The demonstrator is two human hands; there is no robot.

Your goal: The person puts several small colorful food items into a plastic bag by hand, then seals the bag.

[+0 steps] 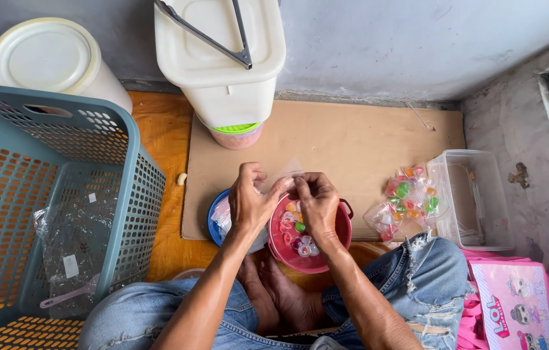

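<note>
Both hands, left hand (248, 202) and right hand (316, 204), pinch a clear bag (285, 172) with closed fingers above a pink bowl (339, 236) of candies (297, 236) on the floor.

Your two hands pinch a small clear plastic bag (285, 174) above the cardboard sheet (352, 139). Filled clear bags of colourful sweets (407, 198) lie near its right edge; pink printed boxes (517, 308) sit off its lower right corner.

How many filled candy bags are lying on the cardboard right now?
2, as far as shows: one filled bag beside the clear plastic box, one filled bag just below it, nearer the knee. They overlap, so another may be hidden.
</note>
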